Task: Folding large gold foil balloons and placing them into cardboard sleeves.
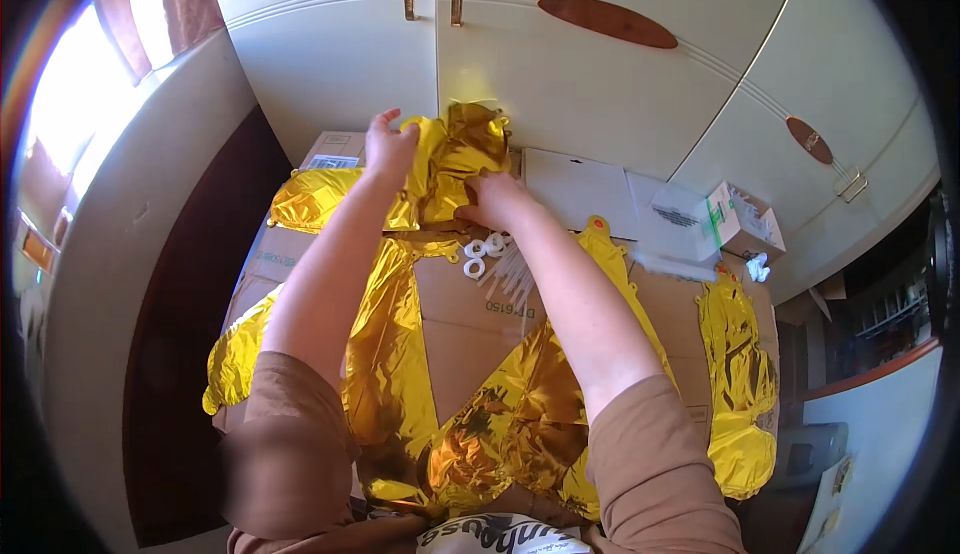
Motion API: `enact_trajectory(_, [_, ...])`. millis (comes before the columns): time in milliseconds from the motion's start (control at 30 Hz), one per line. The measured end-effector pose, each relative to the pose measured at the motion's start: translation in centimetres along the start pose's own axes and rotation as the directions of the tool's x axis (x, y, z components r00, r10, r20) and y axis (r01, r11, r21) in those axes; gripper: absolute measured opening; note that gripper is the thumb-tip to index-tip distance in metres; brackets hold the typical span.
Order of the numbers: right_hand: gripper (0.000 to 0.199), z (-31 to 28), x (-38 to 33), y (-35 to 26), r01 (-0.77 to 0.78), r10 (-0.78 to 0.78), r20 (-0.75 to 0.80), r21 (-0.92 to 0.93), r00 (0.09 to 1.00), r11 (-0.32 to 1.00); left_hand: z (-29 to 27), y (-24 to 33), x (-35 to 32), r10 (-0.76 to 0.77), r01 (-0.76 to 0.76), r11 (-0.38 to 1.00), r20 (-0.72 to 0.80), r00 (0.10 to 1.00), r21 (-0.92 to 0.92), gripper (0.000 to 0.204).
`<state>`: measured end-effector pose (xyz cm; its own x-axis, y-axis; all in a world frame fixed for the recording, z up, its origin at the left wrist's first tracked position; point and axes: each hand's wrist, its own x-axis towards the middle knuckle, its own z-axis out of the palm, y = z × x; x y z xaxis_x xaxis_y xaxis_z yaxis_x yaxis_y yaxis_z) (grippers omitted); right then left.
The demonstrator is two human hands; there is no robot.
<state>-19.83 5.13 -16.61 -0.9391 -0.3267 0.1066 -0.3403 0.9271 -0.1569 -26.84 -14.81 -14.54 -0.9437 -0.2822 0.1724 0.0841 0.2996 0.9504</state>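
Observation:
A crumpled, flat gold foil balloon (470,144) lies at the far side of the cardboard, its top end raised toward the white cabinet doors. My left hand (388,149) is at its left edge, fingers apart, with the foil right beside the fingertips. On the balloon's lower right part, my right hand (495,199) has its fingers curled over the foil. Another gold foil piece (315,199) reaches out to the left, partly behind my left forearm. Nearer to me, a large gold foil balloon (385,344) spreads beneath my arms, which hide some of it.
White tape rolls (474,269) and several thin clear sticks (512,279) lie on the cardboard (465,354) between my forearms. A gold balloon (738,384) is at the right edge. A small open box (745,219) stands at the back right, by the cabinet (600,104).

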Motion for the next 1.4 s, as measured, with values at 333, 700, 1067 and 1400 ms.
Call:
enact_trajectory(333, [0.059,-1.2,0.6,0.3,-0.048,0.032,0.191,0.08,0.981,0.996,-29.2,3.9,13.4,0.191,-0.112,0.979,-0.567,0.801,0.171,0.024])
enact_trajectory(700, [0.081,-2.4,-1.4,-0.5,0.183,-0.167,-0.413,-0.001,0.895,0.983,-46.0,23.9,-4.7,0.523,-0.474,0.841,-0.17,0.835,0.261,0.037])
enact_trajectory(1067, [0.062,-33.9,-23.0,-12.8,0.603,-0.724,-0.484,-0.411,0.492,0.684,-21.0,30.2,-29.3,0.71,-0.828,0.557,0.479,0.517,0.069,0.051])
enact_trajectory(1400, [0.019,-38.0,-35.7,-4.0,0.31,-0.254,-0.208,0.315,0.945,0.897,-17.2,22.8,-38.1,0.44,0.032,0.822,0.669,0.598,-0.569,0.071])
